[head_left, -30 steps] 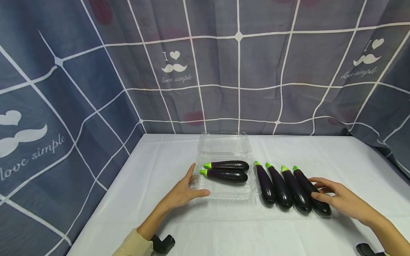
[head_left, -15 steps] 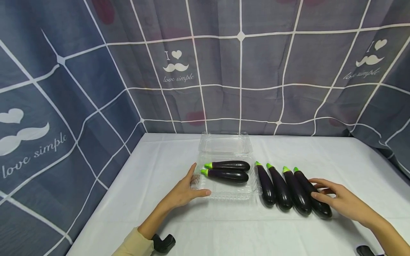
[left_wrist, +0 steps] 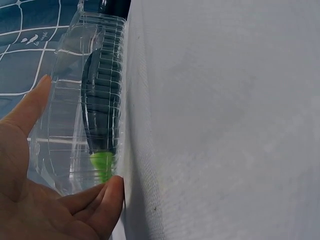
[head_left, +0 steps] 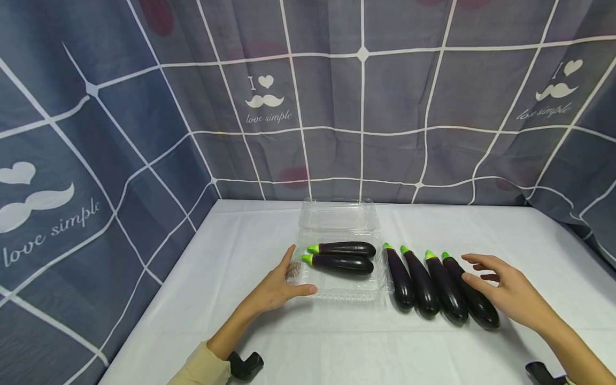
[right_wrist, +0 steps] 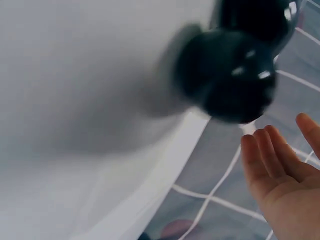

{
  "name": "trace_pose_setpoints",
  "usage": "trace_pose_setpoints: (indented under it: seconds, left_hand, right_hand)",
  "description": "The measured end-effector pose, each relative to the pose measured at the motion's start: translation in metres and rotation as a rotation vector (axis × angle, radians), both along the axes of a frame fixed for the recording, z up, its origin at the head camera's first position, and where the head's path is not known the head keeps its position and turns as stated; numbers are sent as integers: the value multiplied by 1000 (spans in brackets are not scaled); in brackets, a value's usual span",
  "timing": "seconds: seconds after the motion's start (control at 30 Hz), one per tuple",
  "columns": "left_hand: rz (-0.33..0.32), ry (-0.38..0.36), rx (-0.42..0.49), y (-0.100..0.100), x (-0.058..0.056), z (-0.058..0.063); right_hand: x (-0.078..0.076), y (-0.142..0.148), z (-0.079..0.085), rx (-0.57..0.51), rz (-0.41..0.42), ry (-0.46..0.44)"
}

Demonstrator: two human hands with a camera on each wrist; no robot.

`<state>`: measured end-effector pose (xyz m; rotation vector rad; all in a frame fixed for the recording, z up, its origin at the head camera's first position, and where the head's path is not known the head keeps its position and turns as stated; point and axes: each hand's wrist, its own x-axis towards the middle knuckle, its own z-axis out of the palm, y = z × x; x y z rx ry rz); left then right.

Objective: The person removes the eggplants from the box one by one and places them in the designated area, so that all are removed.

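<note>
A clear plastic clamshell box (head_left: 332,286) lies with its lid folded back, and two dark eggplants with green stems rest side by side in it, a rear eggplant (head_left: 348,248) and a front eggplant (head_left: 341,263). My left hand (head_left: 274,290) spreads thumb and fingers along the box's left side; in the left wrist view its fingertips are right at the ribbed wall (left_wrist: 107,65). To the right of the box, several eggplants lie in a row. Beside the rightmost eggplant (head_left: 474,297) hovers my right hand (head_left: 512,291), fingers loosely extended and holding nothing. The right wrist view shows that eggplant's rounded end (right_wrist: 227,77).
A white cloth (head_left: 361,347) covers the table. Blue-grey checked curtains (head_left: 327,107) stand along its back and sides. Close to the box's right wall lies the nearest eggplant of the row (head_left: 399,283).
My right hand has lifted off the rightmost eggplant, rising slightly up and away. The left hand, the box and the eggplants keep their places.
</note>
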<state>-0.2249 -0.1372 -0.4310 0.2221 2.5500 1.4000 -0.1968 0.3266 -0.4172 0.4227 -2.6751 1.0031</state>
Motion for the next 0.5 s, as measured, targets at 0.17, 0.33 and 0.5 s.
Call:
trace_pose_setpoints:
  seconds: [0.17, 0.33, 0.5]
  left_hand:
    - [-9, 3, 14, -1, 0, 0]
    - [-14, -5, 15, -2, 1, -2]
    - [-16, 2, 22, -1, 1, -1]
  right_hand:
    - [-2, -21, 10, -16, 36, 43]
    - [0, -45, 18, -21, 88, 45]
    - [-1, -67, 26, -16, 127, 36]
